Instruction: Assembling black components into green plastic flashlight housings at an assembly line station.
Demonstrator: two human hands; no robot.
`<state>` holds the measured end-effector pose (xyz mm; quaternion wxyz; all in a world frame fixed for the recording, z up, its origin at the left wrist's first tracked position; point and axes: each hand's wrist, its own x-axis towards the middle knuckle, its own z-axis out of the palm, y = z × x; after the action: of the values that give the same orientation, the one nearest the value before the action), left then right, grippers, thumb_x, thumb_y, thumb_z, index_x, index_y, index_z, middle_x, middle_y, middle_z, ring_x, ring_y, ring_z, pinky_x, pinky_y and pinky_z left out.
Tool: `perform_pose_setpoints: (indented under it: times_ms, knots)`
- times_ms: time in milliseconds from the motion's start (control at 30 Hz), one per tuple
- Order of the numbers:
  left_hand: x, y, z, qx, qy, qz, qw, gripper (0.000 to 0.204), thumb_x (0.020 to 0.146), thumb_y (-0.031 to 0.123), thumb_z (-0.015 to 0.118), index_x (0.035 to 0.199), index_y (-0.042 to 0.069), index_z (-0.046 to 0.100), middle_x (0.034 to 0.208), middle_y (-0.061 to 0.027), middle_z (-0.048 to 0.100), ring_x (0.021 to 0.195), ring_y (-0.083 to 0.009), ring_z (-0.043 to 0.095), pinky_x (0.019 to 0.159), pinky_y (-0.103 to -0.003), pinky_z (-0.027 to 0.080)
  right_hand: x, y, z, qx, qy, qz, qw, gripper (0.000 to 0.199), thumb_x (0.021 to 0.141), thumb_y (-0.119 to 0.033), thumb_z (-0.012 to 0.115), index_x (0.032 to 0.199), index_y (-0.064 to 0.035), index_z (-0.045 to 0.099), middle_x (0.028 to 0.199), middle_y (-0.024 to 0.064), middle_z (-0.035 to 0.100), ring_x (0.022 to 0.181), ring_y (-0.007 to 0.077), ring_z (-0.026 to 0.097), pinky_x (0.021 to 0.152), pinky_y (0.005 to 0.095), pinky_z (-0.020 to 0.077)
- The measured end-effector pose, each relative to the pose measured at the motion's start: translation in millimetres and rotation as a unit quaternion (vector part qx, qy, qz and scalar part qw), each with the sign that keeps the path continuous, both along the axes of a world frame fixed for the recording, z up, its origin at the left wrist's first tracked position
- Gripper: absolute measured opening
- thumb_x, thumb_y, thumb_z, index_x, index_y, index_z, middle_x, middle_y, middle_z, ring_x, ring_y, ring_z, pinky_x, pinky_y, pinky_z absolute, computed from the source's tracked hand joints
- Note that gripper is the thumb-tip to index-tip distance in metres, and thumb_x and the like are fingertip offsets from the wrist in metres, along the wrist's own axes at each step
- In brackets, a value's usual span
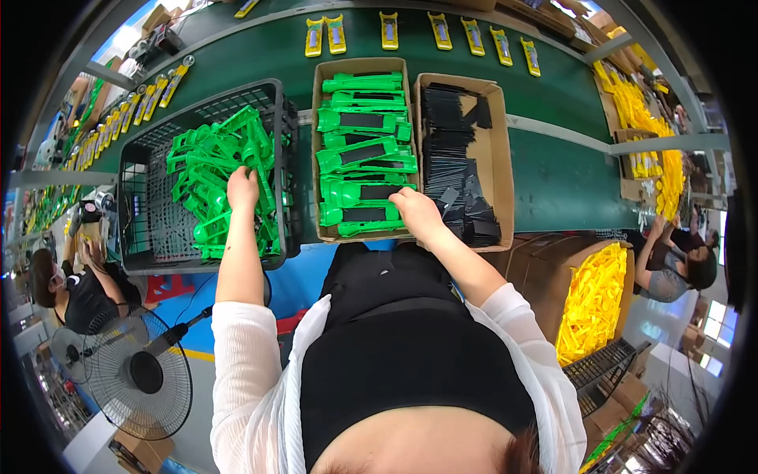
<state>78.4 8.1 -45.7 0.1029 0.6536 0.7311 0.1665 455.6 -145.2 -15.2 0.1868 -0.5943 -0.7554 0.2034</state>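
My left hand (243, 191) reaches into the dark grey plastic crate (136, 213), its fingers drawn together on a piece in the heap of loose green plastic parts (217, 158). To the right, a carton (319, 75) holds a stack of green parts fitted with black strips (367, 154). Over this carton's near right corner, my right hand (417, 212) pinches the end of a green part with a black strip (365, 214). Its fingertips are partly hidden. Beside it stands another carton (493, 150) with many thin black strips (446, 134).
Yellow tools (389, 31) lie spaced along the green conveyor belt (553, 110) beyond the cartons. A carton of yellow parts (592, 300) stands at my right. On my left is a standing fan (146, 371). Other people sit at both far sides.
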Motion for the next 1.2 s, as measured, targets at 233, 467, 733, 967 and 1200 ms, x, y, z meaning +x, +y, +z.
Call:
perform_pose_setpoints:
  times_ms: [233,467,733,967,1200]
  knots:
    - [-3.7,-10.6,34.0,-0.112,-0.063,-0.077,0.989,0.021,0.078,0.016,0.063,0.09,0.0,0.057,0.087,-0.0156,0.064,0.078,-0.0284,0.062,0.069,-0.037,0.048,16.6,5.7,11.5,0.012,0.156,0.053,0.986,0.013,0.078,-0.008,0.055,0.088,-0.0065,0.061,0.086,0.0109,0.062,0.084,0.0302,0.059,0.072,0.0386,0.0481]
    - [4.9,-28.6,100.6,-0.03,0.045,-0.044,0.998,0.032,0.077,0.01,0.061,0.108,0.007,0.053,0.095,-0.0133,0.061,0.084,-0.0291,0.059,0.07,-0.037,0.047,81.9,-17.8,22.1,-0.21,-0.118,-0.309,0.92,0.036,0.083,-0.034,0.054,0.084,0.0009,0.061,0.08,0.0204,0.063,0.078,0.0358,0.062,0.069,0.0445,0.0502]
    - [-4.6,-16.0,145.0,0.052,0.245,-0.158,0.955,0.031,0.084,0.005,0.041,0.113,0.012,0.05,0.099,-0.0105,0.054,0.08,-0.0324,0.058,0.062,-0.042,0.048,54.0,-26.0,10.1,-0.236,-0.094,-0.299,0.92,0.053,0.071,-0.037,0.07,0.091,0.0064,0.047,0.081,0.022,0.063,0.08,0.0352,0.063,0.07,0.0412,0.0506]
    - [-27.7,-19.2,162.6,0.329,0.212,0.052,0.919,0.035,0.082,0.003,0.049,0.117,0.008,0.051,0.098,-0.0162,0.055,0.087,-0.0304,0.058,0.069,-0.036,0.05,70.9,-31.0,19.1,-0.213,-0.079,-0.385,0.894,0.043,0.069,-0.023,0.062,0.092,0.0104,0.045,0.079,0.0252,0.061,0.078,0.0357,0.063,0.072,0.0415,0.0511]
    - [70.2,-83.5,115.9,-0.158,-0.879,0.066,0.446,0.02,0.088,0.013,0.054,0.1,-0.003,0.055,0.096,-0.0148,0.06,0.089,-0.0239,0.06,0.083,-0.033,0.05,67.7,-31.1,74.7,-0.151,0.672,-0.295,0.663,0.01,0.084,-0.008,0.059,0.09,-0.0041,0.054,0.078,0.003,0.06,0.066,0.0118,0.06,0.055,0.0252,0.0503]
